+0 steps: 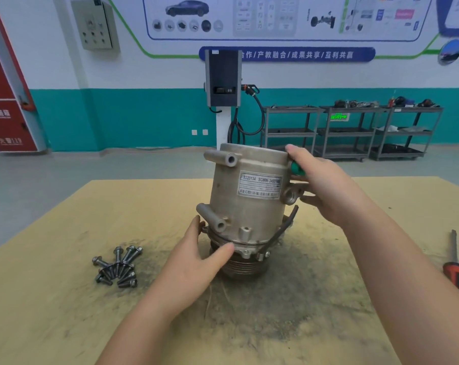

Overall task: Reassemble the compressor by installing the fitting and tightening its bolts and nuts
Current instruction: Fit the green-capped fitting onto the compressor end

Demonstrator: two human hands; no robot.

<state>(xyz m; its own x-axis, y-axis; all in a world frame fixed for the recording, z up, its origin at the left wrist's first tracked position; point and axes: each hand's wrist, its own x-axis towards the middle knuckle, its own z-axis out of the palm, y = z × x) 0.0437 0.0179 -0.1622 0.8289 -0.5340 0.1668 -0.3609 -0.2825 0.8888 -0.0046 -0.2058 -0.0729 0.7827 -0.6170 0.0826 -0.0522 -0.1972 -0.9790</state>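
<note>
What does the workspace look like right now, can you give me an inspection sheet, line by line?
Surface: tan table, dark grime smeared around the middle.
Job's things: compressor stands on its pulley end, tilted a little; bolts piled to its left, none fitted as far as can be seen.
Clutter: screwdriver with red handle at the right edge.
Hands: left hand touches the compressor's lower rim; right hand holds its upper right side, with something green under the fingers.
Cables: black charger cable hangs on the wall behind.
Surroundings: wall charger, grey shelf carts, red cabinet, posters.
</note>
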